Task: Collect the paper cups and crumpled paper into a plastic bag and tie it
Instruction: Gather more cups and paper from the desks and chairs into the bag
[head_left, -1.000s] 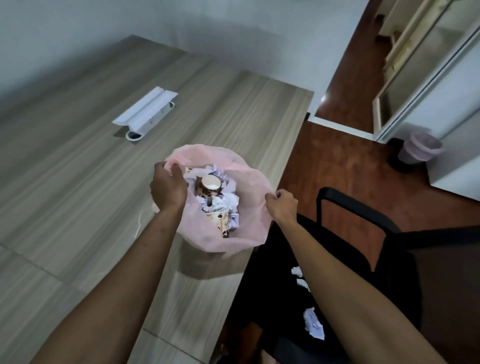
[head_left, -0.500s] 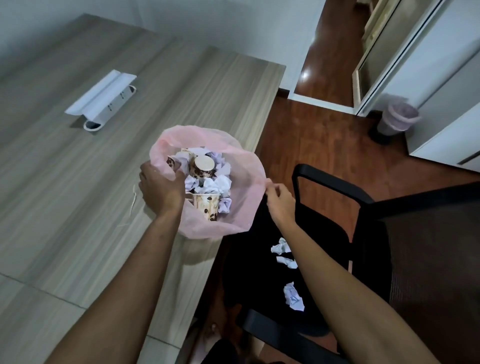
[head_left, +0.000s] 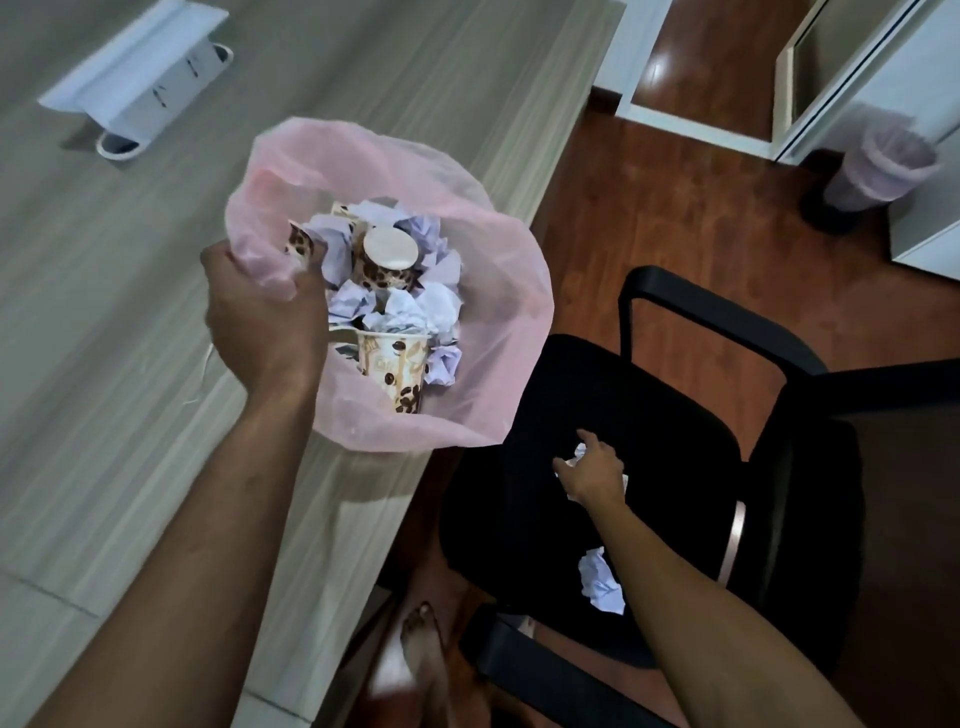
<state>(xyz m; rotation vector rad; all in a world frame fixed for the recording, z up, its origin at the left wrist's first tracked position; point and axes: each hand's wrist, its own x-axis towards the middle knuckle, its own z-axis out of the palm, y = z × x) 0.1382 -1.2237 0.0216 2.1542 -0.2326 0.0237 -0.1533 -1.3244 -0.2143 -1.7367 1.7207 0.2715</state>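
— Pink plastic bag (head_left: 498, 291), where is it?
— At the worktop (head_left: 104, 312) edge, left hand (head_left: 265, 317) clenched on its rim; paper cups (head_left: 395, 369) and crumpled paper (head_left: 410, 312) sit inside.
— The right hand (head_left: 592, 470)?
— Fingers spread, touching a paper ball (head_left: 577, 452) on the black chair seat (head_left: 519, 509); another ball (head_left: 600, 582) lies nearer.

Single view, head-worn, wide-angle. Looks steeply down and forward from standing height. Both forearms enter from bottom edge, near lens. Worktop (head_left: 130, 322) fills 9 to 12 o'clock, tilted in frame. Chair (head_left: 649, 395) seat at 4 o'clock, below camera. Floor (head_left: 675, 208) at 2 o'clock, farther off. Edges slightly blurred. No second view, so nothing shared.
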